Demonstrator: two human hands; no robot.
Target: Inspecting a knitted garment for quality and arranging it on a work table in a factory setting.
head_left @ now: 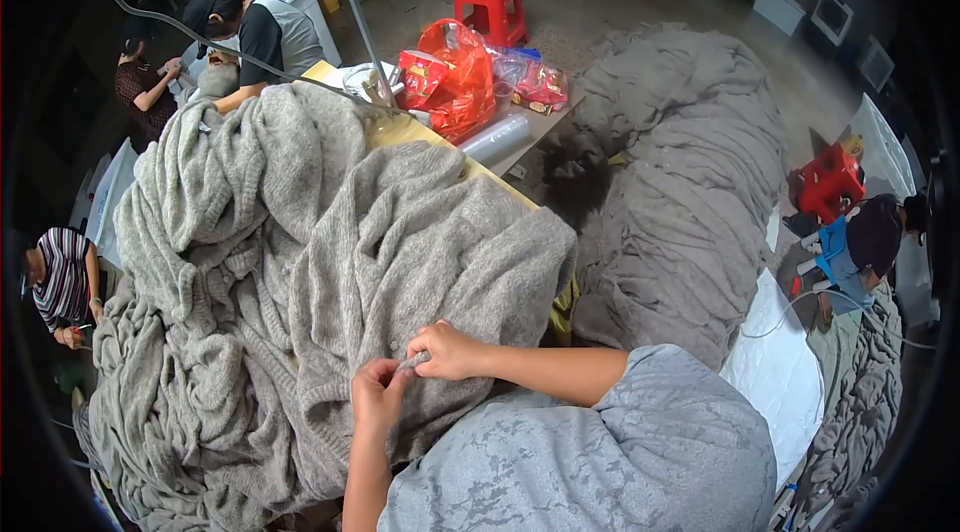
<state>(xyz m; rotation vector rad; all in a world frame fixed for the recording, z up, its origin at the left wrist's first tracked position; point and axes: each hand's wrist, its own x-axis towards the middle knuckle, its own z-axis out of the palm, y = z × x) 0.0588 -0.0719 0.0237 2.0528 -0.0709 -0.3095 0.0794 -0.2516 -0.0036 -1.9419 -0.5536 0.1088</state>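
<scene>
A heap of grey knitted fabric [440, 242] covers the table in front of me and hangs over its near edge. My left hand [376, 394] is closed, its thumb and fingers pinching a narrow rolled edge of this knit. Just to the right and slightly farther away, my right hand [446, 350] grips the same edge, with its fingers curled over it. A short twisted bit of the knit shows between the two hands. What lies under my fingers is hidden.
Behind the knit, the yellowish tabletop [398, 132] carries a red plastic bag [465, 82] and a clear plastic roll [497, 140]. A large grey fabric pile [690, 192] stands at right. A red stool [491, 10] is beyond. Several people work around me.
</scene>
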